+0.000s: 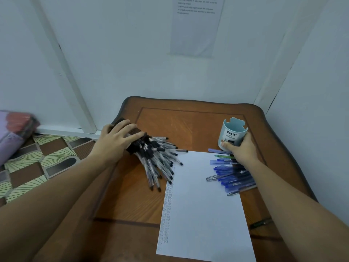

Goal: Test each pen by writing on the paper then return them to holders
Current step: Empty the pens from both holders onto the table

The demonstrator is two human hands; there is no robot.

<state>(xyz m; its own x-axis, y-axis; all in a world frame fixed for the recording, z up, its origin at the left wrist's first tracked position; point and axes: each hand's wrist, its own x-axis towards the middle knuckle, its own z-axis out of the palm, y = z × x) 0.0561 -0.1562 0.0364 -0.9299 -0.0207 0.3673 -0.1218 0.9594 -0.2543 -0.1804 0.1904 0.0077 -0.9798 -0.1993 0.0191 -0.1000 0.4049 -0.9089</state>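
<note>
The left hand (115,140) clasps a tipped dark holder (136,140) left of centre, black pens (158,163) spilled out; the right hand (239,150) wraps the blue cup (233,134). On the paper (204,201), one column of test marks; it seems most pens remain.

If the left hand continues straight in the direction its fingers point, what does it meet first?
Probably the black pens spilling from the dark holder that the left hand grips; beyond them, bare table. Depth is unclear.
</note>
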